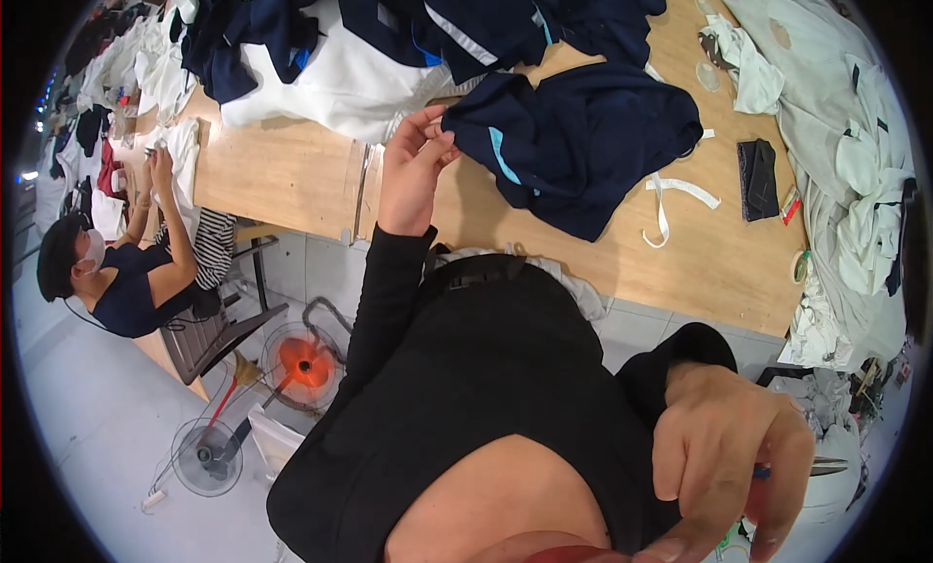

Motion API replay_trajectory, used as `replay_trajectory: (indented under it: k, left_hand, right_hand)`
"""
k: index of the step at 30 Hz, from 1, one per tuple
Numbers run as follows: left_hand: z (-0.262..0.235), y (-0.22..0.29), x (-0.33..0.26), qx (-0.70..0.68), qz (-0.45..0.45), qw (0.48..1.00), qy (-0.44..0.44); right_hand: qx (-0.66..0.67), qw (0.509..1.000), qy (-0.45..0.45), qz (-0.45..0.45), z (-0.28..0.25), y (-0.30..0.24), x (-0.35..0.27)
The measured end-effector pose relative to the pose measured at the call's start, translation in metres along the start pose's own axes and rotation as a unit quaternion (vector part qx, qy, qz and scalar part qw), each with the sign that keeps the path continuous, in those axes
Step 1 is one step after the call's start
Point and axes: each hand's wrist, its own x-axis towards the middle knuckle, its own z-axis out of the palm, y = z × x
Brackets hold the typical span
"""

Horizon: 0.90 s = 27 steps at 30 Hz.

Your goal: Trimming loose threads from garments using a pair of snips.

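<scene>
My left hand [413,179] pinches the left edge of a navy blue garment [603,125] between thumb and fingers. The garment lies bunched on the wooden table, with a light blue stripe showing near its left side. My right hand [729,451] is raised close to the camera at the lower right, away from the table. Its fingers are curled around small thread snips [829,466]; pointed metal blades stick out past the fingers and a bit of blue shows between them. The rest of the snips is hidden by the hand.
Navy and white garments [340,87] are heaped along the table's [282,164] far side. White strips [685,189] and a dark folded cloth [756,179] lie to the right, beside piled pale fabric [836,125]. A co-worker [136,281] sits at left, near floor fans [304,366].
</scene>
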Motion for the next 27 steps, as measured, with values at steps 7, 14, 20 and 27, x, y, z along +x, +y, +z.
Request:
replay_trajectory:
  k: [7,14,20,27]
  left_hand:
    - [-0.005,-0.002,0.009,0.003,0.008,1.000,-0.026]
    - [-0.020,-0.010,0.016,0.036,0.005,0.999,0.012]
    - [-0.005,-0.015,0.014,0.238,0.153,0.957,0.064]
    - [0.032,-0.030,0.034,0.507,0.368,0.758,-0.181]
  right_hand:
    - [0.067,0.997,0.046,0.002,0.010,-0.002,-0.001]
    - [0.117,0.992,0.010,-0.052,0.007,0.012,-0.004]
    - [0.080,0.996,0.002,-0.040,0.005,0.002,0.002]
    - [0.028,0.991,0.036,-0.124,-0.011,0.036,-0.056]
